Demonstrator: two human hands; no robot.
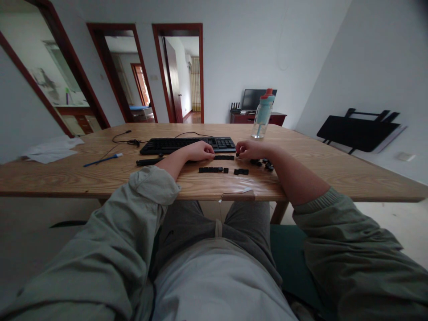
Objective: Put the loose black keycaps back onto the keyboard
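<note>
Between my hands, a short row of black keycaps [224, 157] lies on the wooden table. My left hand [199, 151] rests at the row's left end with its fingers curled together. Whatever its fingertips may hold is hidden. On the other side, my right hand [251, 150] is closed in a pinch on a small black keycap [237, 154], just right of the row. Nearer to me lie a second row of keycaps [210, 170] and a small group of keycaps [241, 171]. A loose pile of keycaps [267, 165] sits by my right wrist. Behind my hands is a black keyboard [167, 145].
A water bottle [262, 116] stands behind my right hand. To the left are a blue brush-like tool [103, 160], a black cable [133, 142] and white paper [53, 149]. A dark long object [147, 162] lies by my left forearm. Tape covers the table's front edge [238, 195].
</note>
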